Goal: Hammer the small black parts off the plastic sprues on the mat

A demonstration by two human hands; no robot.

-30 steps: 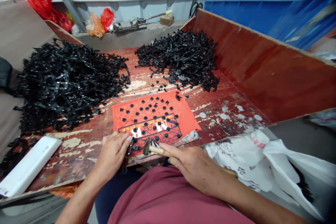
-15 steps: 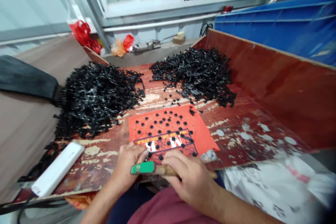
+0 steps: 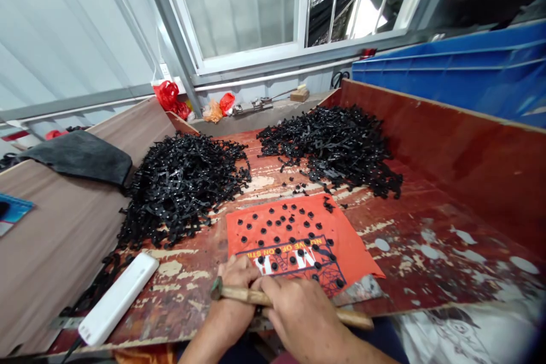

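Note:
My right hand (image 3: 305, 310) is wrapped round the wooden handle of a hammer (image 3: 245, 294). The hammer lies crosswise over my left hand, its small green head to the left and the handle end sticking out to the right. My left hand (image 3: 232, 301) is closed at the near edge of an orange printed sheet (image 3: 354, 250); its fingertips are partly hidden by the hammer and my right hand, so what they hold cannot be made out. Several small round black pieces (image 3: 277, 239) stand spaced out over the sheet.
Two heaps of black strip-like parts, a left heap (image 3: 183, 182) and a right heap (image 3: 336, 145), lie beyond the sheet. A white oblong device (image 3: 119, 298) with a cord rests at the left. Wooden side boards (image 3: 447, 148) border the worn red table; a blue crate (image 3: 447, 77) stands behind.
The hammer's head has turned and moved back over my left wrist, and my right hand has come close against my left. The camera view has tilted up and shifted left.

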